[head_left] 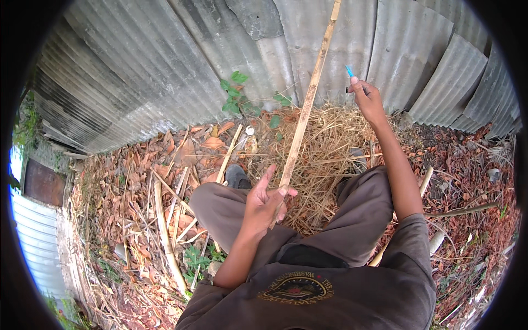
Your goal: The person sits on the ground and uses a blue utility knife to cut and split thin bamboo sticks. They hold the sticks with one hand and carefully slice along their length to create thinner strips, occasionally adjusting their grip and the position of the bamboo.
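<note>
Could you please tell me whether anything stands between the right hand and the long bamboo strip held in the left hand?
Nothing visible stands between the right hand, which holds a small blue object, and the long bamboo strip; the gap looks open, with corrugated metal sheets behind it and dry straw below.

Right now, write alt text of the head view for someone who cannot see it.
The left hand holds a long, pale wooden strip near its lower end, the strip extending away toward a corrugated metal wall. The right hand grips a small blue object. Dry straw and brown leaves lie around the person's bent legs.
</note>
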`<state>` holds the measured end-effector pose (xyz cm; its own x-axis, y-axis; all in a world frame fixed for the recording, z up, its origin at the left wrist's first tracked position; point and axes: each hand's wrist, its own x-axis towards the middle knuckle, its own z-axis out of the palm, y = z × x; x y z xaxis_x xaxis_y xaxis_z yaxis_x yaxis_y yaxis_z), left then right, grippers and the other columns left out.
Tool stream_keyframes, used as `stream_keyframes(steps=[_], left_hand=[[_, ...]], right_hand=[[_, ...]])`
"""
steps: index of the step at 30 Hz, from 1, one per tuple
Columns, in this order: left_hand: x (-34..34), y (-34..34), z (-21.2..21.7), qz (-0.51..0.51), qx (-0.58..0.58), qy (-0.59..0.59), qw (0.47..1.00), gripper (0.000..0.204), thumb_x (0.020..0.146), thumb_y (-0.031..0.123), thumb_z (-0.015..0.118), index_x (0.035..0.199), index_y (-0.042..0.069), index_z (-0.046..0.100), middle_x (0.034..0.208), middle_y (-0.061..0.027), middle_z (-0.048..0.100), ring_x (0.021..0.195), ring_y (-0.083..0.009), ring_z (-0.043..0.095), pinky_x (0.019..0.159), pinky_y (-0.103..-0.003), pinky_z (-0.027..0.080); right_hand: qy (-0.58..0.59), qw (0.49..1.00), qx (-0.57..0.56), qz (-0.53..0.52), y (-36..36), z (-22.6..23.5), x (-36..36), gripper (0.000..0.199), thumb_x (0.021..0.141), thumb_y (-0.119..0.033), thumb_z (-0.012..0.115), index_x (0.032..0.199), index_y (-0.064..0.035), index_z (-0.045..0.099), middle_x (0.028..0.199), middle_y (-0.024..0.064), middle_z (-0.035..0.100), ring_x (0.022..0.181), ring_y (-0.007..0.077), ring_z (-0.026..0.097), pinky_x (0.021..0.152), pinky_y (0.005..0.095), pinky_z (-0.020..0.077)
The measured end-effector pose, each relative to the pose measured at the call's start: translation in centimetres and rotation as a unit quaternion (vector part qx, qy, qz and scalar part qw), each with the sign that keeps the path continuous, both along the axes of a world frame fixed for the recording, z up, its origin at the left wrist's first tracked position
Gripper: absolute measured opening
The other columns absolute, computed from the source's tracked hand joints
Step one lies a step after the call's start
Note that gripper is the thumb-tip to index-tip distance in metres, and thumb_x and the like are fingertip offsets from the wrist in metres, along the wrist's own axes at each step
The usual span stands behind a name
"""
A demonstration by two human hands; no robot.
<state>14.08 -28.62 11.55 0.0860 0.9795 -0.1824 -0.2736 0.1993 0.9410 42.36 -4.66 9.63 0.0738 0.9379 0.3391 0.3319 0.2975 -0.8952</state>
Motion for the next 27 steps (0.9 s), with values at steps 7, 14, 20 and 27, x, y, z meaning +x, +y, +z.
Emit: stream_keyframes(steps=[7,14,20,27], left_hand=[[1.9,1.6,0.4,0.009,0.004,0.009,1.0,0.071,0.094,0.007,0.055,0.149,-0.002,0.01,0.092,-0.0129,0.067,0.046,-0.0073,0.048,0.044,-0.02,0.039],[2.0,2.7,-0.3,0.067,0.099,0.145,0.982,0.071,0.096,0.002,0.048,0.148,-0.004,0.0,0.092,-0.0098,0.07,0.049,-0.0033,0.049,0.048,-0.018,0.043],[1.8,2.8,0.4,0.082,0.108,0.167,0.977,0.071,0.095,0.002,0.048,0.148,-0.004,0.0,0.093,-0.0095,0.07,0.05,-0.0026,0.049,0.048,-0.018,0.043],[1.7,1.5,0.8,0.093,0.123,0.245,0.957,0.073,0.094,0.001,0.05,0.149,-0.001,0.002,0.092,-0.01,0.071,0.05,-0.0033,0.05,0.048,-0.019,0.044]], right_hand=[[-0.158,0.984,0.02,0.076,-4.4,3.1,-3.3,0.069,0.083,-0.069,0.053,0.071,-0.0024,0.067,0.05,0.0058,0.049,0.051,0.0195,0.053,0.052,0.0365,0.0414],[-0.322,0.934,0.134,0.079,-7.5,4.1,-5.9,0.066,0.076,-0.069,0.059,0.063,-0.0047,0.065,0.047,0.0122,0.052,0.048,0.0331,0.058,0.052,0.0428,0.0452],[-0.398,0.89,0.205,0.087,-8.4,3.1,-7.5,0.071,0.066,-0.077,0.062,0.051,-0.0072,0.06,0.045,0.0111,0.052,0.045,0.0308,0.056,0.052,0.0414,0.046],[-0.405,0.894,0.188,0.023,-6.4,3.1,-7.4,0.075,0.067,-0.079,0.058,0.051,-0.0065,0.059,0.043,0.011,0.05,0.041,0.0302,0.055,0.048,0.0421,0.0448]])
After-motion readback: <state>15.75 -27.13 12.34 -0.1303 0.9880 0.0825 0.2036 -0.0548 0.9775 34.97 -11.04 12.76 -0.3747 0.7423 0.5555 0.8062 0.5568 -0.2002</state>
